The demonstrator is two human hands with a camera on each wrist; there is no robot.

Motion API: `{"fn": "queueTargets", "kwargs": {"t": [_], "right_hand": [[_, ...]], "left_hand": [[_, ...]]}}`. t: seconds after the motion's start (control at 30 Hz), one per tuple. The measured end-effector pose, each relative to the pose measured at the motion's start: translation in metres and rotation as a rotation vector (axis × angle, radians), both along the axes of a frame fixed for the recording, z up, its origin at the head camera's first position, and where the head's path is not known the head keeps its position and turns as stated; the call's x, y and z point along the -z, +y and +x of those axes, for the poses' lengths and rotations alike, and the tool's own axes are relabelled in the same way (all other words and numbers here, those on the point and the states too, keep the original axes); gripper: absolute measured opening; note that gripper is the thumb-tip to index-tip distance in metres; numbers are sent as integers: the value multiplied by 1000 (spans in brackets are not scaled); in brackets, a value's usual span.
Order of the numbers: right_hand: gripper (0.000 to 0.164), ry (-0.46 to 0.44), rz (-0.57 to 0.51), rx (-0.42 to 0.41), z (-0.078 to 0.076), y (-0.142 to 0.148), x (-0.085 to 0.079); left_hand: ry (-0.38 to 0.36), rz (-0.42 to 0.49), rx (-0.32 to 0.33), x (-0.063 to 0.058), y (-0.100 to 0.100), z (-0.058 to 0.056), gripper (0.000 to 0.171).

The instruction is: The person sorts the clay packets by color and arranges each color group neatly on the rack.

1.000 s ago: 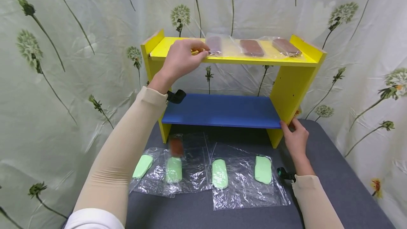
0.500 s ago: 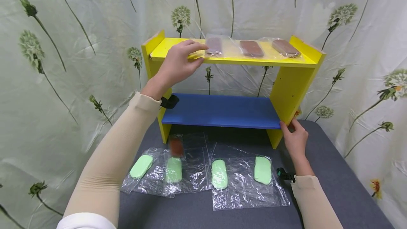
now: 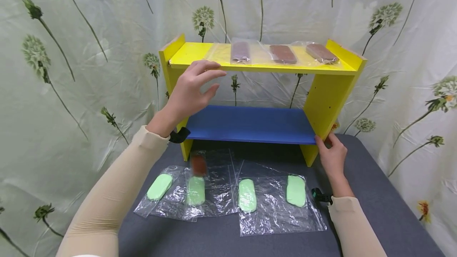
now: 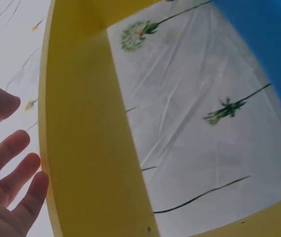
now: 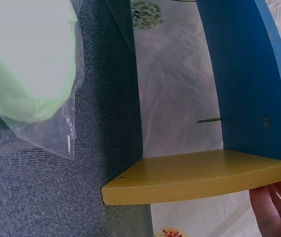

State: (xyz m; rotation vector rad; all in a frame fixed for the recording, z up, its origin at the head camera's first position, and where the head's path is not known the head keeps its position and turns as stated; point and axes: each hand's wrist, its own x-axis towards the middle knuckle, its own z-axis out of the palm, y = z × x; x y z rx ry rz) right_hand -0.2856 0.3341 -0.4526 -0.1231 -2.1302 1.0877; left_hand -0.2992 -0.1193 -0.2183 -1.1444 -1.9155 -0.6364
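Note:
My left hand (image 3: pixel 189 89) is in the air just below the front edge of the yellow top shelf, its fingers spread and relaxed, holding nothing. On that top shelf lie a purple slab (image 3: pixel 240 52) and two brown slabs (image 3: pixel 283 54) in clear plastic bags. The yellow and blue shelf unit (image 3: pixel 250 124) stands on the table. With its thumb at the blue board's front corner and its fingers around the outer side, my right hand (image 3: pixel 333 156) grips the right side panel (image 5: pixel 199 180) low down.
In front of the unit, several light green slabs (image 3: pixel 295 191) in clear zip bags lie on the dark grey tabletop (image 3: pixel 200 237). A reddish-brown slab (image 3: pixel 198 165) in a bag lies behind one of them. A flower-print curtain (image 3: pixel 118 31) hangs behind the table.
My left hand has let go of the bag on the top shelf and moved down and left, its fingers opening. The bag now lies flat beside the purple slab. My right hand has stayed put.

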Motion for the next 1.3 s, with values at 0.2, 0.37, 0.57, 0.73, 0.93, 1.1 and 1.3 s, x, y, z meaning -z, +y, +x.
{"fn": "queueTargets", "kwargs": {"t": [0.2, 0.37, 0.57, 0.73, 0.93, 1.1, 1.3], "right_hand": [[35, -2, 3, -7, 0, 1, 0], [34, 5, 1, -6, -1, 1, 0], [34, 4, -7, -7, -1, 0, 1], [35, 5, -7, -18, 0, -2, -2], [34, 15, -12, -27, 2, -2, -3], [33, 25, -10, -21, 4, 0, -2], [33, 10, -9, -14, 3, -1, -1]], "left_hand": [[-22, -52, -8, 33, -8, 11, 36], [-95, -90, -46, 67, -17, 15, 36], [-210, -132, -105, 116, -28, 18, 34], [-335, -167, -181, 156, -35, 25, 32], [-528, -183, -311, 189, -39, 35, 30], [-675, -179, -422, 206, -38, 39, 29], [-829, -193, -551, 221, -38, 39, 35]]}}
